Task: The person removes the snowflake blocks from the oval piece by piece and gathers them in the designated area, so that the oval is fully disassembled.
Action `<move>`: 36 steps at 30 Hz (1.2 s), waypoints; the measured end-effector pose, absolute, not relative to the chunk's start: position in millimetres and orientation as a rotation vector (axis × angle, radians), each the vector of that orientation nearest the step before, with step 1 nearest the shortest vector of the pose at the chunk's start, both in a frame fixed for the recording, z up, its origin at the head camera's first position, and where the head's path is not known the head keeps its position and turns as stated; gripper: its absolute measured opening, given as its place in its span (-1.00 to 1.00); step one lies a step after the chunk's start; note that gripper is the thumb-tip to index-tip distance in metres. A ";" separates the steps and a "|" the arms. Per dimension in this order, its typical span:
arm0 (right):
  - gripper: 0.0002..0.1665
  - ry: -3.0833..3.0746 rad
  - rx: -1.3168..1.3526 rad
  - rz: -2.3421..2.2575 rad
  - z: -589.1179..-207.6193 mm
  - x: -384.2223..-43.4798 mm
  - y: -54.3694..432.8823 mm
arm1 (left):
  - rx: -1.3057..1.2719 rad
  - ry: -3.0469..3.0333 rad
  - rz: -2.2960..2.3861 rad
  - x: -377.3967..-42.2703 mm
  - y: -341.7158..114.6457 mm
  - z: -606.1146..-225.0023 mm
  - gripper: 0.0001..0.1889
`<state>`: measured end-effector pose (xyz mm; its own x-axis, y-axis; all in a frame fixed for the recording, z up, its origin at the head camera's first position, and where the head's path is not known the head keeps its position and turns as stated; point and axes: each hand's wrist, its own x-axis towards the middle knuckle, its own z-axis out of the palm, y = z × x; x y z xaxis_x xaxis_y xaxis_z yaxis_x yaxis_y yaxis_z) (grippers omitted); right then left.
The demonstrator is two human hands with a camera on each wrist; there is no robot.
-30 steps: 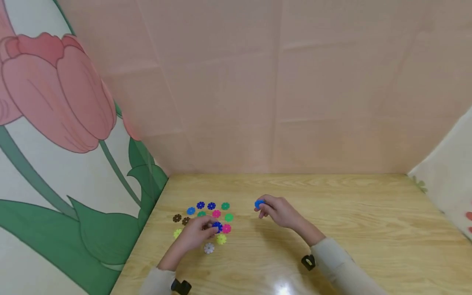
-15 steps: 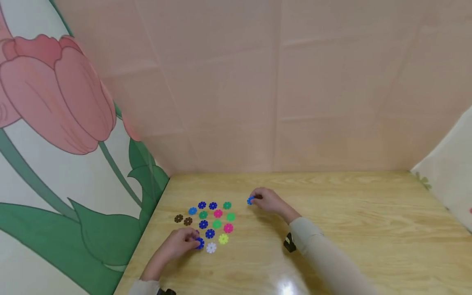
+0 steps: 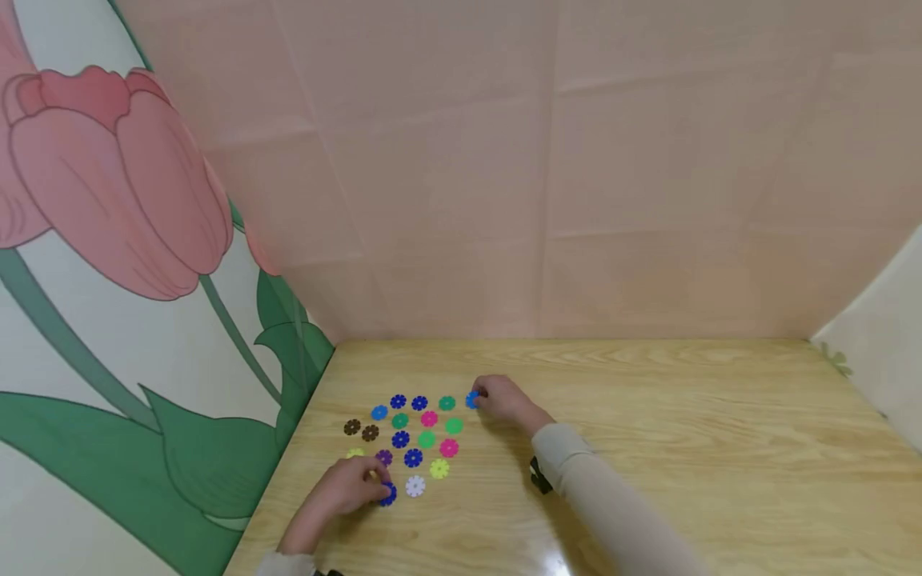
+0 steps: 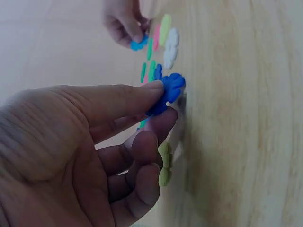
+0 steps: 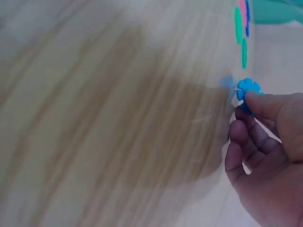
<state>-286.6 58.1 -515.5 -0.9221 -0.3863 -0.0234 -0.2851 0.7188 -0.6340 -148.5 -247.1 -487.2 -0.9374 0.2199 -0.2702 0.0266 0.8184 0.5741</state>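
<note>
My left hand pinches a dark blue flower-shaped disc between thumb and forefinger, low over the table at the near side of a group of similar discs. The thumb covers part of it. To the right of the group, my right hand holds a light blue flower-shaped disc by its edge, close over the wood. A white disc lies just right of my left hand, and a purple disc lies just beyond it. Nearest to my right hand is a green disc.
Several flat discs lie spread at the table's left, among them a brown disc, a pink disc and a yellow disc. The wooden table meets a pink cloth backdrop behind and a tulip-printed panel at left.
My left hand has moved left and toward me with the dark blue disc, uncovering discs in the middle. My right hand has carried the light blue disc left, toward the group.
</note>
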 end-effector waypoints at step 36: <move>-0.53 2.786 -0.633 -1.113 -470.3 -223.7 163.3 | 0.444 3.022 0.680 -172.3 -155.2 -458.7 -0.84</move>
